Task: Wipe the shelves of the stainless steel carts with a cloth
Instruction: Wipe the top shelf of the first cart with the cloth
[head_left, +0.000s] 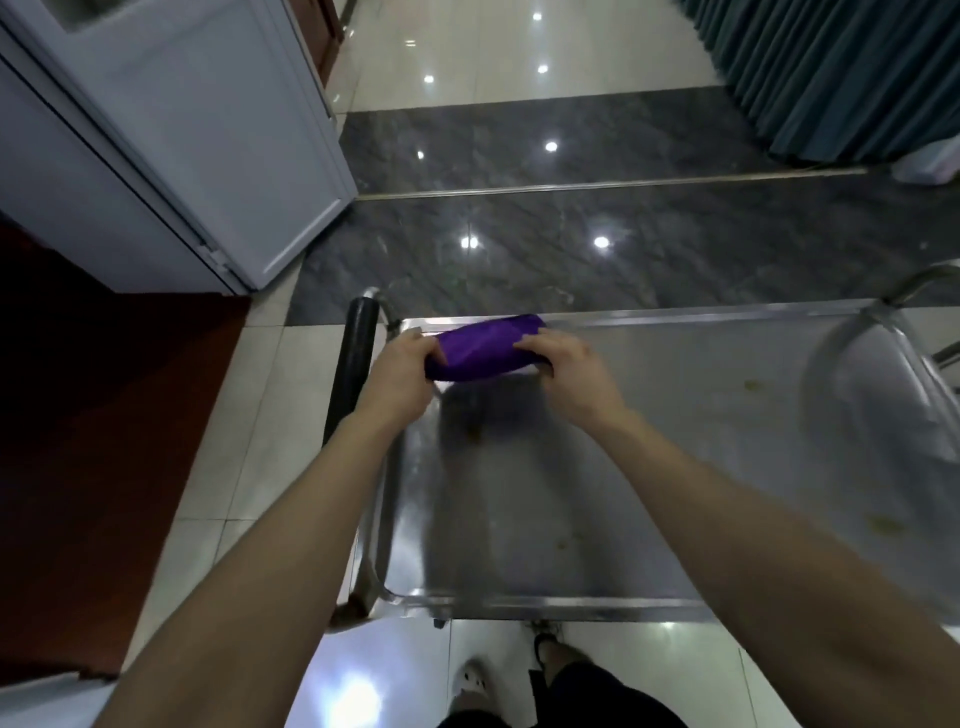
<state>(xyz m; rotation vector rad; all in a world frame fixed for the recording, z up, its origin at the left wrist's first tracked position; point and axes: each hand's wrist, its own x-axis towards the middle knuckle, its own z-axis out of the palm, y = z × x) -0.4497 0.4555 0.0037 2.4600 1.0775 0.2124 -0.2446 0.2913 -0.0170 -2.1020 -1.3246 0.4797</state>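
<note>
A purple cloth (480, 347) is bunched up at the far left corner of the stainless steel cart's top shelf (649, 467). My left hand (402, 366) grips the cloth's left end. My right hand (563, 371) holds its right end, fingers curled over the fabric. Both arms reach forward over the shelf. The shelf shows a few small yellowish stains toward the right side and near the middle front.
A black-padded push handle (353, 358) stands at the cart's left end. A white door (208, 145) and dark wooden panel (78, 415) lie to the left. Teal curtains (841, 78) hang at far right. Glossy tile floor surrounds the cart; my feet (519, 670) are below.
</note>
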